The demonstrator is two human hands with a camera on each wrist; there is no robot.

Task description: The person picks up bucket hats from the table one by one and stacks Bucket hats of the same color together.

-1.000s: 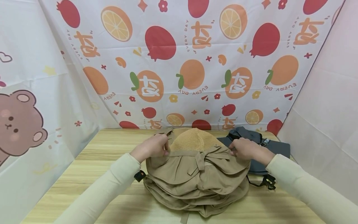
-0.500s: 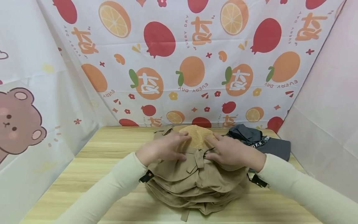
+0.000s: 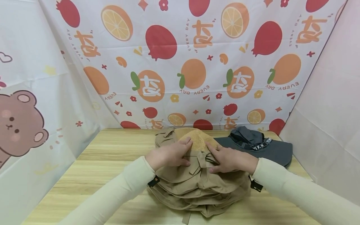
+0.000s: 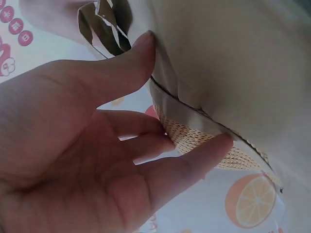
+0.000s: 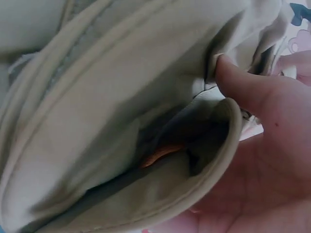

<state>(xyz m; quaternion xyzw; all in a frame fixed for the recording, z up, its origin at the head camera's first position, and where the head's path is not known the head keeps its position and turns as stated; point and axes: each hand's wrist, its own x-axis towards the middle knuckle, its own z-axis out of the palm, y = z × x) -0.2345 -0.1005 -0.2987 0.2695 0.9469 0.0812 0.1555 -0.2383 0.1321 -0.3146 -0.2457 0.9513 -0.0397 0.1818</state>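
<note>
A khaki fabric sun hat (image 3: 180,187) with layered, folded brim, a front bow (image 3: 201,158) and a tan woven crown (image 3: 201,137) lies at the table's middle. My left hand (image 3: 171,154) rests on its left side, thumb on the fabric band, fingers against the weave. In the left wrist view those fingers (image 4: 194,165) are fairly straight. On the other side of the bow, my right hand (image 3: 230,158) touches the hat likewise. The right wrist view shows my right thumb (image 5: 243,85) on the fabric beside a gaping brim fold (image 5: 194,194); its other fingers are partly hidden.
A dark grey cap (image 3: 264,151) with a lettered band lies behind and to the right on the wooden table (image 3: 98,175). Fruit-printed cloth (image 3: 194,75) hangs at the back, with white cloths at both sides. Black clips (image 3: 153,181) hang by my wrists.
Both hands have moved inward from the hat's outer sides, where they gripped the fabric, to either side of the bow. Over the last half second they have shifted only slightly.
</note>
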